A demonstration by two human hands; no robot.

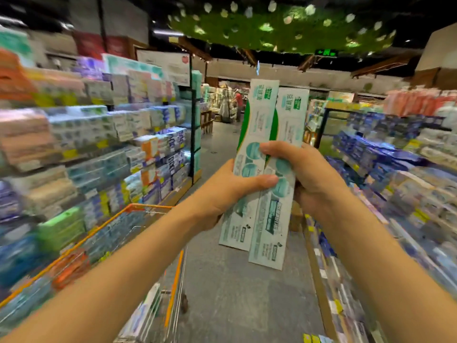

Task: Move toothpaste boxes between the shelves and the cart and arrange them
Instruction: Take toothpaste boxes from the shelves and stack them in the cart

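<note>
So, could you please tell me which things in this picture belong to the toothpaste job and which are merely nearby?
Part of the job:
- two long white-and-green toothpaste boxes, gripped by left hand and right hand
- orange-framed wire cart
- stocked shelves, left and right

Just nearby:
- green leafy ceiling decoration
- green exit sign
- distant person in red

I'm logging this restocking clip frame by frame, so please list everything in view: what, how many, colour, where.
toothpaste boxes: two, white and green, held upright side by side at centre
cart: one, orange frame, lower left, blurred boxes inside
left shelves: many blurred boxes, mixed colours
right shelves: many blurred boxes, mostly blue and white
floor: grey aisle
ceiling foliage: green with white flowers, top
exit sign: one, green, top right
left hand: grip on both boxes
right hand: grip on both boxes
</note>
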